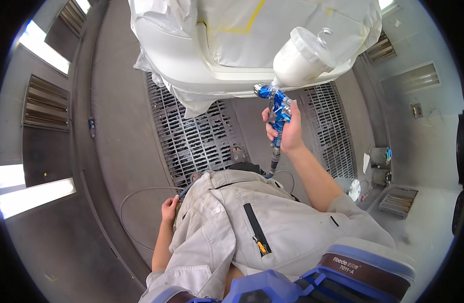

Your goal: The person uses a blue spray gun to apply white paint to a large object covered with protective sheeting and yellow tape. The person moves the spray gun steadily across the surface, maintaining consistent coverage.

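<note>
My right hand [291, 129] is wrapped round the handle of a blue spray gun [279, 108], its nozzle pointing left. A white paint cup [301, 58] sits tilted on top of the gun. Beyond it stands a white car body panel [186, 60], wrapped at its edges in masking film [237, 43] with yellow tape. At my left side, my left hand [170, 208] is closed on an air hose [185, 190], which runs across my waist toward the gun's handle. The gun is apart from the panel as far as I can see.
Floor grates [191, 134] lie beneath the car, with a second grate [333, 131] at the right. A thin hose [121, 212] loops over the floor at left. A small can [92, 127] lies by the left wall. Wall-mounted boxes [379, 157] are at the right.
</note>
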### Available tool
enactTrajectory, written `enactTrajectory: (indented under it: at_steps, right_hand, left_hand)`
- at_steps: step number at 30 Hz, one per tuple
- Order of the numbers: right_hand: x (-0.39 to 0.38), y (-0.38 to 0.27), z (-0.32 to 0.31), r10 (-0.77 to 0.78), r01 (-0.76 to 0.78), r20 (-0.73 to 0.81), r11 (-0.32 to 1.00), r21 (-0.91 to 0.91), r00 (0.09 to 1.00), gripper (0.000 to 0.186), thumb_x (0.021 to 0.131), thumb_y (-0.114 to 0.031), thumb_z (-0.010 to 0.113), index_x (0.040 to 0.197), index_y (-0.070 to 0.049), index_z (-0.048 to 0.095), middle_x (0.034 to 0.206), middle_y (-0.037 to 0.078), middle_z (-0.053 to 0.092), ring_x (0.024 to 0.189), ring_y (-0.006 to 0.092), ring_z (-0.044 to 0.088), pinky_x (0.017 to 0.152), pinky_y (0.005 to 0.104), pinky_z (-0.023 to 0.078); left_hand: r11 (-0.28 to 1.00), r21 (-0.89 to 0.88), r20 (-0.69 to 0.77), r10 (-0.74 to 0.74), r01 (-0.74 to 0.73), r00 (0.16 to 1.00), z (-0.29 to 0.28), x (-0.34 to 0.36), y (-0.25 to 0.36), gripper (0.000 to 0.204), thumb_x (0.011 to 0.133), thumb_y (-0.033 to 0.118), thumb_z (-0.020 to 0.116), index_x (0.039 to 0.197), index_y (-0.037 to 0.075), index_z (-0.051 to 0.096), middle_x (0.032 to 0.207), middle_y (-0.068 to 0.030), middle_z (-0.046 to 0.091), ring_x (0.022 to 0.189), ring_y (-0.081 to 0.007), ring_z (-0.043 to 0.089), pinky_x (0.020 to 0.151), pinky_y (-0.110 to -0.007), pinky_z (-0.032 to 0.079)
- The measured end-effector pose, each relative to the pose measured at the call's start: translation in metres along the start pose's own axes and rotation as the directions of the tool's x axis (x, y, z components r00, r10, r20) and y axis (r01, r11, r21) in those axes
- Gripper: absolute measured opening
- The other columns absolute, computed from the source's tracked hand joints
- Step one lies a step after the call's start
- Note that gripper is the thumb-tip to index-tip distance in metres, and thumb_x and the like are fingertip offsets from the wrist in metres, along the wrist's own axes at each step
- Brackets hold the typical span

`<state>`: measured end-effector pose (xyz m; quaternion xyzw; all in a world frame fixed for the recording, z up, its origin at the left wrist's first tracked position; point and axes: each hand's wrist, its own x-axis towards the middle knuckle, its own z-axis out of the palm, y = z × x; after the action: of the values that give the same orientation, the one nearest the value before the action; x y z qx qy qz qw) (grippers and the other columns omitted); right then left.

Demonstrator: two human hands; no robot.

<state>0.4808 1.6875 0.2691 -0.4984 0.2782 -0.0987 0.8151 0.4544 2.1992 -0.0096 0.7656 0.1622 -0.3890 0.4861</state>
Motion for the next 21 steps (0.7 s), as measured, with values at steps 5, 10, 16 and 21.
enactTrajectory:
  at_steps: [5, 10, 16, 21]
  right_hand:
    - [0.002, -0.002, -0.001, -0.121, 0.134, 0.194, 0.99, -0.053, 0.973, 0.08, 0.103, -0.072, 0.025, 0.117, 0.0, 0.056, 0.102, 0.012, 0.065, 0.048, 0.0086, 0.043, 0.043, 0.025, 0.039]
    - [0.011, -0.014, 0.001, -0.071, 0.02, 0.352, 0.989, 0.149, 0.933, 0.08, 0.101, -0.076, 0.028, 0.11, -0.002, 0.058, 0.099, 0.009, 0.065, 0.048, 0.0088, 0.043, 0.043, 0.0258, 0.037]
    - [0.029, -0.022, -0.019, 0.056, -0.145, 0.37, 0.965, 0.219, 0.927, 0.078, 0.099, -0.078, 0.034, 0.1, -0.004, 0.059, 0.089, 0.006, 0.063, 0.047, 0.0097, 0.042, 0.043, 0.0262, 0.035]
    - [0.037, -0.024, -0.042, 0.109, -0.184, 0.374, 0.968, 0.171, 0.921, 0.082, 0.099, -0.078, 0.029, 0.101, -0.002, 0.06, 0.094, 0.008, 0.063, 0.048, 0.0103, 0.042, 0.044, 0.0264, 0.035]
  left_hand:
    - [0.972, 0.224, -0.097, 0.089, -0.065, 0.991, 0.045, 0.006, -0.014, 0.038, 0.093, 0.035, 0.079, 0.104, -0.002, 0.078, 0.096, -0.0086, 0.078, 0.094, -0.0158, 0.071, 0.088, -0.029, 0.054]
    - [0.804, 0.074, 0.092, 0.584, -0.59, 0.807, 0.097, -0.008, 0.123, 0.019, 0.098, 0.01, 0.07, 0.111, 0.0, 0.078, 0.104, -0.0091, 0.078, 0.097, -0.0135, 0.07, 0.091, -0.029, 0.054]
    - [0.73, -0.421, 0.29, 0.67, -0.538, 0.683, 0.229, -0.075, 0.314, 0.034, 0.101, 0.014, 0.071, 0.13, -0.001, 0.067, 0.118, -0.0089, 0.074, 0.103, -0.0121, 0.068, 0.089, -0.028, 0.055]
    - [0.82, -0.517, 0.378, 0.477, -0.246, 0.793, 0.284, -0.09, 0.341, 0.019, 0.097, 0.013, 0.076, 0.113, 0.003, 0.072, 0.098, -0.0008, 0.074, 0.087, -0.0075, 0.067, 0.08, -0.025, 0.053]
